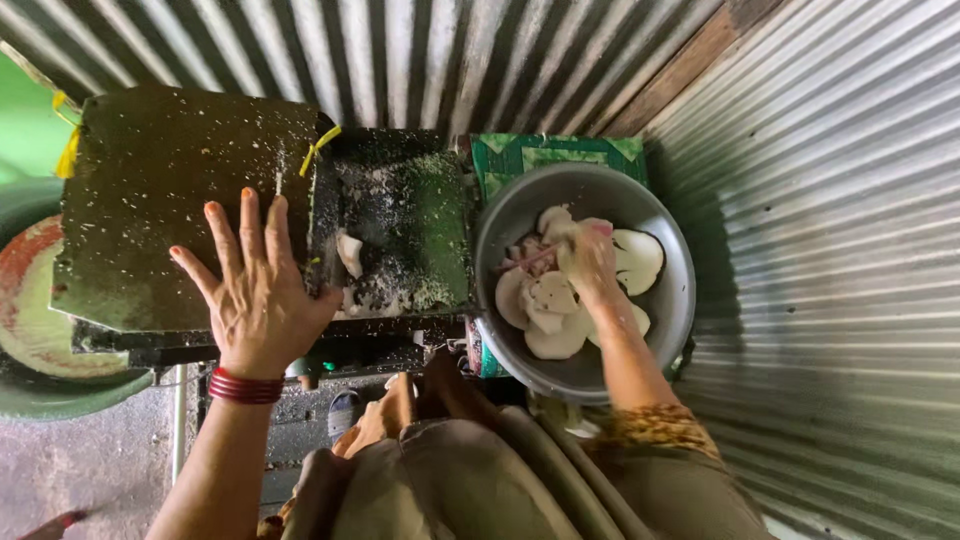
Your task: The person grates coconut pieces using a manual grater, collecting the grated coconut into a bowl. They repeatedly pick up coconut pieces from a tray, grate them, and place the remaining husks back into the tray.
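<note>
Lap in khaki cloth point(450, 480) nearest, bottom centre. Left forearm with red bangles point(245, 386) at the wrist. Left hand point(258, 290) flat, fingers point(248, 215) spread open, palm down on dark green machine cover point(150, 190), holding nothing. Right hand point(590, 262) down inside grey metal bowl point(670, 300), fingers curled among white coconut pieces point(548, 305); can't tell whether closed on a piece, view blurred. Bowl just right of machine, sitting on green patterned mat point(520, 152). Open feed tray point(400, 230) between cover and bowl, dusted with white shreds, one white coconut chunk point(349, 252) lying in it. Round red-and-cream basin point(25, 320) at far left, partly under the machine. Corrugated metal wall point(820, 200) behind and to the right.
</note>
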